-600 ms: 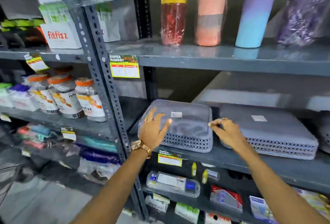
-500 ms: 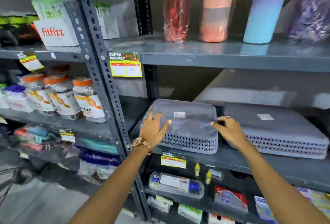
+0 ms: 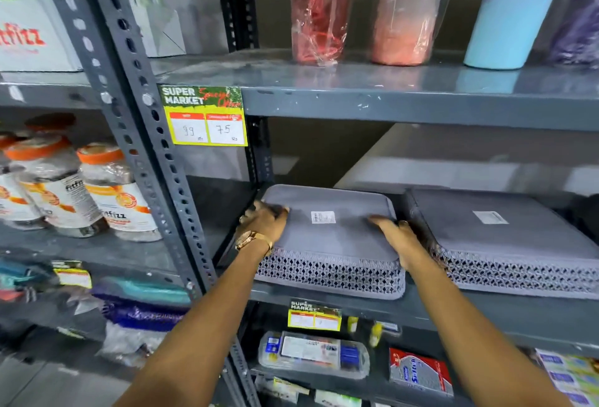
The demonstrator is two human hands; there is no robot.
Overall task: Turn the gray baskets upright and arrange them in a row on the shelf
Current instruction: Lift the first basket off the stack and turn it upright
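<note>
Two gray baskets lie upside down side by side on the middle shelf (image 3: 486, 312), flat bases up and perforated walls facing me. On the left basket (image 3: 330, 238) a white sticker marks the base. My left hand (image 3: 264, 220) grips its left edge, fingers curled over the base, a gold watch on the wrist. My right hand (image 3: 397, 236) holds its right edge, in the narrow gap beside the right basket (image 3: 505, 238). The right basket runs out of view at the right.
Wrapped tumblers (image 3: 319, 8) stand on the shelf above. A perforated steel upright (image 3: 155, 154) rises just left of the baskets, with a yellow price tag (image 3: 205, 121) beside it. Orange-lidded jars (image 3: 110, 192) fill the left bay. Small packaged goods (image 3: 312, 353) sit on the shelf below.
Both hands have slid from the near corners farther back along the left basket's sides and closed on its edges. The camera has moved closer to the shelf.
</note>
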